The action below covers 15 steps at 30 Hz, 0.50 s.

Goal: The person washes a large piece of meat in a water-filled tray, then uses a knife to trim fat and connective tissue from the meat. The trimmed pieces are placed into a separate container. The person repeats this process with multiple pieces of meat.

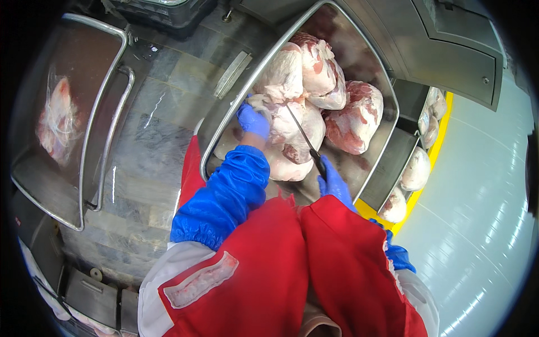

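Note:
A steel tub holds several large pieces of raw pink and white meat. My left hand, in a blue glove and blue sleeve cover, grips the left edge of a middle meat piece just inside the tub's left rim. My right hand, also gloved, is closed on the black handle of a long knife. Its thin blade points up and to the left across that middle piece, with the tip near the fold where the pieces meet.
At left stands another steel cart holding a bagged piece of meat. Right of the tub, more meat pieces lie in steel compartments along a yellow edge. A dark crate stands at the back left. A steel housing is at upper right.

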{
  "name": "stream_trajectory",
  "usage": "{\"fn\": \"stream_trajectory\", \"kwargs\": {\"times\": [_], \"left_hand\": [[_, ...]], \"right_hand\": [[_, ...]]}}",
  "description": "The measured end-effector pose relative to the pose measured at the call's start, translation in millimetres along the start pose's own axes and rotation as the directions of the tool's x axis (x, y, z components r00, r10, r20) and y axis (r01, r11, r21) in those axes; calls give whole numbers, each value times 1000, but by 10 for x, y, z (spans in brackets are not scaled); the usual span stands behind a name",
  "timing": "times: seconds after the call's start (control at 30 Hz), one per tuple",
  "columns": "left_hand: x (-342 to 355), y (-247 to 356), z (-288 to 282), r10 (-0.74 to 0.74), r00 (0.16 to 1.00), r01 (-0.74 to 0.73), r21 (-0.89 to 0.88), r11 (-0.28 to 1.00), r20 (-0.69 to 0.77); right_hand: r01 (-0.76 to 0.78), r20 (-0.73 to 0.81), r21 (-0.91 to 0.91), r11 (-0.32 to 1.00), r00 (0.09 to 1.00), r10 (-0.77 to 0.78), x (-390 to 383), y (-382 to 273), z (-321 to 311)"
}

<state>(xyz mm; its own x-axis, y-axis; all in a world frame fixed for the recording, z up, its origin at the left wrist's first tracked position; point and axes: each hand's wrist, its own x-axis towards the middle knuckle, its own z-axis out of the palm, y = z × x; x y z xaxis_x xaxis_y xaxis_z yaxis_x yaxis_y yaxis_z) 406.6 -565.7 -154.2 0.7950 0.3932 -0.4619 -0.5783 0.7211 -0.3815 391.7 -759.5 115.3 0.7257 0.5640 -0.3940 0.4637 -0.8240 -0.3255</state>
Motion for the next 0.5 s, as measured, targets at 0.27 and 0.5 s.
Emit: {"fn": "stream_trajectory", "kwargs": {"times": [0.27, 0.5], "left_hand": [[-44, -346, 746, 248, 815, -201, 145, 969, -524], [-24, -271, 790, 276, 782, -222, 164, 961, -558]], "right_hand": [[103, 280, -443, 890, 960, 28, 360, -262, -598], [-232, 157, 198, 952, 967, 203, 137, 105, 601]]}}
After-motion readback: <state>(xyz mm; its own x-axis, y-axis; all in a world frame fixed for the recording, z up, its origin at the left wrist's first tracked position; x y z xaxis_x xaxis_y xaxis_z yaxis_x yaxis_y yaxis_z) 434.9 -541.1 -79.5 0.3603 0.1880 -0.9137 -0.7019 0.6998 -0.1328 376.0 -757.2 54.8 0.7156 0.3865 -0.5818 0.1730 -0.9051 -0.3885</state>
